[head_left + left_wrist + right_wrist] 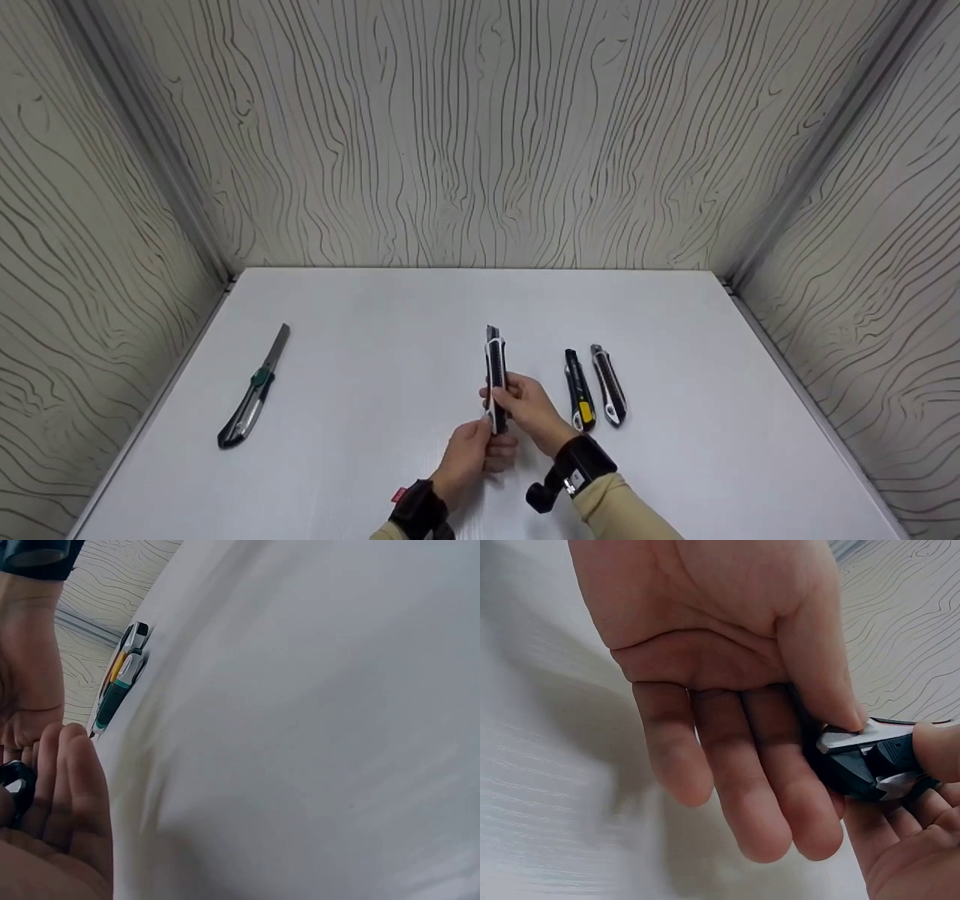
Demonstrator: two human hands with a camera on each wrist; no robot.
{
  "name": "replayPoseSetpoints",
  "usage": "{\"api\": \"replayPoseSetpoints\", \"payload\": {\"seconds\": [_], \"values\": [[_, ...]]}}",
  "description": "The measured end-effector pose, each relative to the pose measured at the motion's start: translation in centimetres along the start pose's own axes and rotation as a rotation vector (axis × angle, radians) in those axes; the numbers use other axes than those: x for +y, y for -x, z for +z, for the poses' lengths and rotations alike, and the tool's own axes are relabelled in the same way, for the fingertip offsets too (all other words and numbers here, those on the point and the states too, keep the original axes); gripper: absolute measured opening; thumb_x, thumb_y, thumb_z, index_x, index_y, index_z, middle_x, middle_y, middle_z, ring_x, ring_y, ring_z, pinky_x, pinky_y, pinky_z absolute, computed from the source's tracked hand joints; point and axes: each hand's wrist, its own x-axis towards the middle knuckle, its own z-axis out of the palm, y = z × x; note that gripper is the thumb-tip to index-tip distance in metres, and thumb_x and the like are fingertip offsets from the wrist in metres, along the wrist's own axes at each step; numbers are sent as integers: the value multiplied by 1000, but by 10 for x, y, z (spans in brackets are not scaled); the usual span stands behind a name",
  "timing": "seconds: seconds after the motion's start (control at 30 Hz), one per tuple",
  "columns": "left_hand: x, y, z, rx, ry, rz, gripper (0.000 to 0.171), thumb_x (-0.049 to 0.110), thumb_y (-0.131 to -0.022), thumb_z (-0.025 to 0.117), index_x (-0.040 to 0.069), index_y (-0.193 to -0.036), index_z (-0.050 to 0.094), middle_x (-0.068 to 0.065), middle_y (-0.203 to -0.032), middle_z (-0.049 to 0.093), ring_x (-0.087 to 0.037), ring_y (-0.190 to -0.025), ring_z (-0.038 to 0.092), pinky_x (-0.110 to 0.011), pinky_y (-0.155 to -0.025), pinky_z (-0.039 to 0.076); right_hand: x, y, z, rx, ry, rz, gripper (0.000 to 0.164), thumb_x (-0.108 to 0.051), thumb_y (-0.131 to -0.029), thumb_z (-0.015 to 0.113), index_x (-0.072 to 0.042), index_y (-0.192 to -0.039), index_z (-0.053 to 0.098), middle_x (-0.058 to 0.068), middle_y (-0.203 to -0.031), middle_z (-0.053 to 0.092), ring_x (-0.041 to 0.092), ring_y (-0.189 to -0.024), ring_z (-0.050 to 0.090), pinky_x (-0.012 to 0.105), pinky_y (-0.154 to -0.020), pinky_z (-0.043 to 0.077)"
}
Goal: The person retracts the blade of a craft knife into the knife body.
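Held cutter [496,361]: raised between both hands over the middle of the table [360,360], its metal tip at the far end, its butt at the near end; whether that tip is bare blade or sheath is too small to tell.
Left hand [466,454]: thumb and fingers bent round the butt, closed only enough to keep it; it seems to serve as the anchor, leaving most of the body uncovered.
Right hand [531,409]: thumb and forefinger pinch the body farther up, the other three fingers loosely bent and off the cutter; a light grip that probably steadies and aims it.
Tip direction: away from the person, a hold that keeps fingers clear of the metal end, most likely for safety.
Green-slider cutter [256,390]: well apart on the left of the table, long blade out and pointing far; the distance likely keeps that exposed edge away from the hands.
Yellow-marked cutter [580,391]: lies to the right of the hands, butt near.
White-framed cutter [610,387]: just beside it on the right, nearly parallel, metal tip far; the shared direction suggests deliberate laying out, handles toward the person.
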Motion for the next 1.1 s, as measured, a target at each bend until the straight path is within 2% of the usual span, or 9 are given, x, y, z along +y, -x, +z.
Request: {"api": "replayPoseSetpoints", "payload": {"seconds": [0.2, 0.4, 0.5, 0.8, 1.1], "values": [[0, 1, -1, 5, -23, 11, 45, 23, -108, 30, -12, -121, 55, -13, -90, 75, -10, -74, 68, -22, -62, 53, 1, 0, -1, -1, 12, 10, 39, -15, -100, 51, 10, -130, 48, 20, -123, 65, 19, -105, 65, 28, -90, 51], [-1, -1, -3, 16, -34, 23, 43, 21, -108, 29, -13, -114, 55, -16, -92, 74, -14, -79, 72, -28, -69, 59, 2, 1, 1, -8, 12, 7, 42, -12, -100, 51, 11, -135, 44, 21, -128, 63, 24, -115, 62, 32, -98, 50], [-2, -3, -3, 26, -57, 28, 44, 19, -108, 28, -14, -115, 55, -19, -92, 74, -15, -79, 72, -30, -69, 59, 1, 1, 3, -7, 10, 7, 43, -10, -100, 51, 10, -137, 42, 22, -130, 61, 29, -119, 60, 34, -101, 49], [-4, -1, -3, 34, -56, 23, 45, 20, -108, 29, -15, -120, 54, -18, -93, 74, -16, -79, 73, -32, -70, 59, 3, 4, 1, -46, 34, -23, 45, -9, -99, 51, 11, -138, 40, 25, -132, 58, 29, -120, 59, 34, -102, 48], [-3, 2, -1, 13, -77, 39, 45, 22, -108, 29, -12, -116, 57, -19, -90, 74, -15, -75, 71, -27, -61, 55, 6, 5, -2, -47, 75, -18, 44, -11, -99, 52, 10, -136, 43, 23, -130, 60, 33, -124, 57, 36, -103, 47]]}}
